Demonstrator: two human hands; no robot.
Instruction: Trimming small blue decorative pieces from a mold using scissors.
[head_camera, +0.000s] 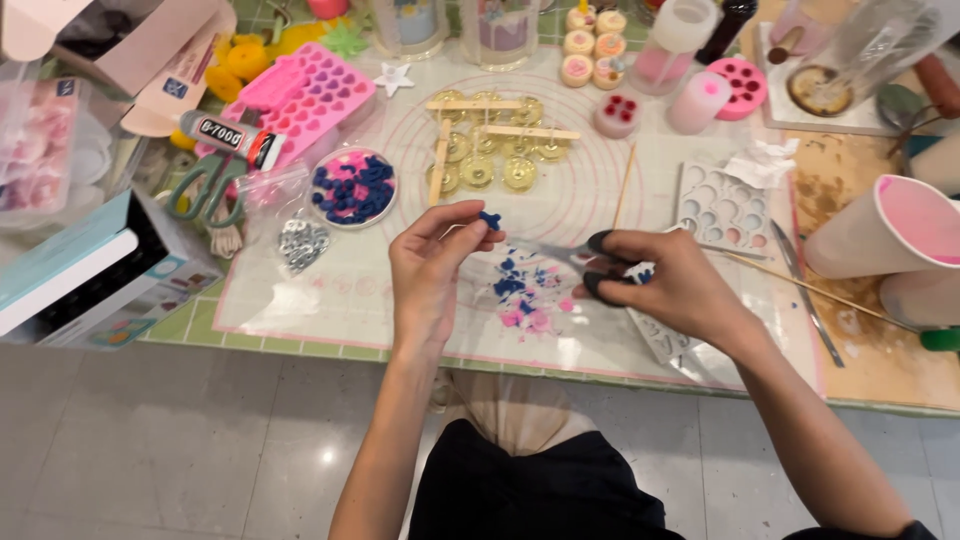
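We are trimming a blue wax piece (489, 219), pinched in our left hand (432, 262); our right hand (668, 282) grips scissors (572, 256) at frame centre. The next snip calls for blades lined up beside the fingertips.

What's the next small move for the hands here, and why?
Probably close the black-handled scissors on the small dark blue wax piece: the left hand pinches it at the blade tips, the right hand grips the handles, and blue and pink clippings lie below.

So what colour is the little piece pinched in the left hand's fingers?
Dark blue; the small piece shows best in the head view, held by the left hand.
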